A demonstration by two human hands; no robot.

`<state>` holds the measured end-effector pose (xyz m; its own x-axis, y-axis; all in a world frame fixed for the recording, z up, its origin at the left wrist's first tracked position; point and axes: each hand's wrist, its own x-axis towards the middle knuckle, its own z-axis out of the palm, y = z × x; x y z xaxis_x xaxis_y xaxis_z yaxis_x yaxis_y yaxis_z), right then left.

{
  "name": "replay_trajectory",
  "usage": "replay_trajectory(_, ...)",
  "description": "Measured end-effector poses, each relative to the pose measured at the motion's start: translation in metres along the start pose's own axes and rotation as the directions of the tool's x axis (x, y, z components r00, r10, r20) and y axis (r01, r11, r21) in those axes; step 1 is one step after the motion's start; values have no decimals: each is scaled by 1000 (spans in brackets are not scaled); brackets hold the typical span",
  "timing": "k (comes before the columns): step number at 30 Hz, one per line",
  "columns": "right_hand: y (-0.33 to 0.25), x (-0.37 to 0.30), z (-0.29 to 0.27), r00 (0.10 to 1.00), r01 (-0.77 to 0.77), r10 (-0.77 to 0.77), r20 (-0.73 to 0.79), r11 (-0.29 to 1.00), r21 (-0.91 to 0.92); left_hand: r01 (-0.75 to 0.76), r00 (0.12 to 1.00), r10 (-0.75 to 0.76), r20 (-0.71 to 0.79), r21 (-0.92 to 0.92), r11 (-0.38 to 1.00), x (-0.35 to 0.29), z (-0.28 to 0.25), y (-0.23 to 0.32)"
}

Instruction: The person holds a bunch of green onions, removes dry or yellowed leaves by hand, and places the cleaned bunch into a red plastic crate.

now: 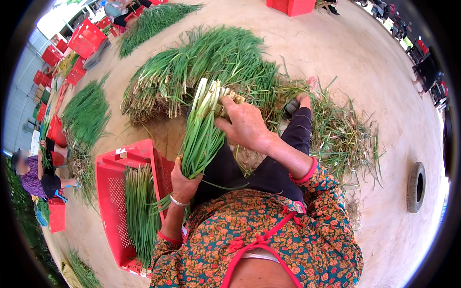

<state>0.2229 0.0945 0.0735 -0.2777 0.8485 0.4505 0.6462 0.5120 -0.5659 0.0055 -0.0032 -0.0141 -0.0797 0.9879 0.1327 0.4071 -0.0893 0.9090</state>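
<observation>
A bunch of garlic chives (201,137) slants across my lap, pale stalk ends up and away, green leaves toward me. My left hand (185,182) is closed around the leaves, a white bangle on its wrist. At the pale stalk end, my right hand (247,126) is closed on the bunch, thumb and fingers against the stems. Beside my left forearm, a red plastic crate (111,192) holds more chives (141,211) laid lengthwise. Beyond my hands lies a big heap of untrimmed chives (211,57), its root ends facing me.
Loose leaves and trimmings (341,129) litter the floor right of my leg. A tyre (416,187) stands at the far right. Another chive pile (87,113) lies left, near a seated person (36,175). Red crates (86,38) are stacked back left.
</observation>
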Motion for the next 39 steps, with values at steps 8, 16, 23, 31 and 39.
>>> replay_trajectory(8, 2, 3, -10, 866, -470, 274, 419, 157, 869, 270, 937, -130, 323, -440, 857, -4, -14, 5)
replay_trajectory(16, 12, 12, -73, 972, -133, 228, 52, 358, 924, 261, 963, -198, 183, -448, 855, -4, 1, 1)
replay_trajectory(23, 12, 4, 17, 962, -38, 23, 271, 998, 48, 97, 994, -76, 83, -287, 953, -11, 7, -12)
replay_trajectory(31, 12, -11, 23, 986, 124, -78, 150, 938, -324, 199, 967, -142, 211, -285, 938, -4, -5, 12)
replay_trajectory(39, 93, 20, -19, 973, -147, -56, -223, 595, -790, 277, 938, -202, 282, -258, 926, -5, -10, 17)
